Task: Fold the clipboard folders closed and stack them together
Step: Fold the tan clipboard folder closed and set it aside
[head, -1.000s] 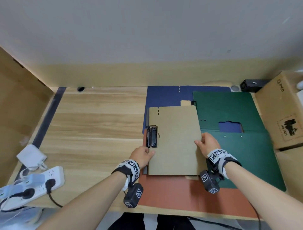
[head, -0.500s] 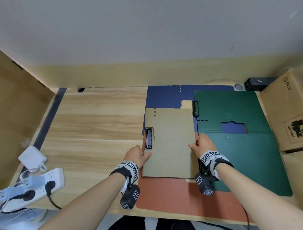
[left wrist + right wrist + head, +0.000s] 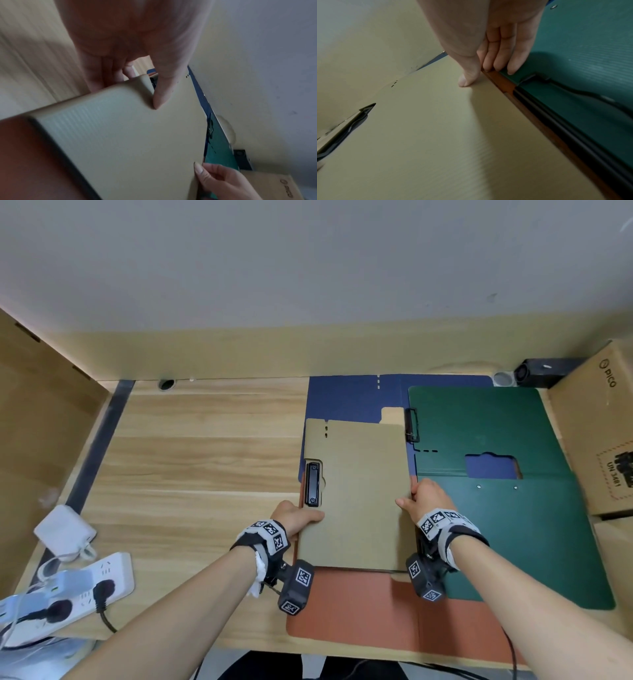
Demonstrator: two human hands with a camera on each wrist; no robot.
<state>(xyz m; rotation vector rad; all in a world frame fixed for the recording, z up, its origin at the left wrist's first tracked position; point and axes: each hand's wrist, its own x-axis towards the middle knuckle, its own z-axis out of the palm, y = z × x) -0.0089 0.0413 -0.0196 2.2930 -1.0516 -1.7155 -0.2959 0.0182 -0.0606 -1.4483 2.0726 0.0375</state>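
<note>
The tan folder [image 3: 356, 494] lies folded shut in the middle of the desk, its black clip [image 3: 312, 483] showing through the cutout on its left edge. Underneath it sits the open orange folder [image 3: 352, 607], spreading out toward the near desk edge, and an open blue folder [image 3: 346, 397] peeks out behind. To the right, an open green folder [image 3: 507, 508] lies flat, overlapping the blue one, which shows through its cutout.

The left hand [image 3: 294, 517] grips the tan folder's left edge just below the clip, thumb on top and fingers curled under the edge. The right hand [image 3: 424, 501] holds the right edge, thumb [image 3: 467, 79] pressing the top face while the fingers [image 3: 501, 59] drop down beside the edge onto the orange and green sheets; whether they tuck under the tan cover is hard to tell from here.

Out on the wooden desk [image 3: 205, 467], a white power strip [image 3: 72, 590] and a white adapter [image 3: 63, 530] sit at far left. A cardboard box [image 3: 603, 433] stands at far right, with a small black device [image 3: 544, 371] behind it against the wall.
</note>
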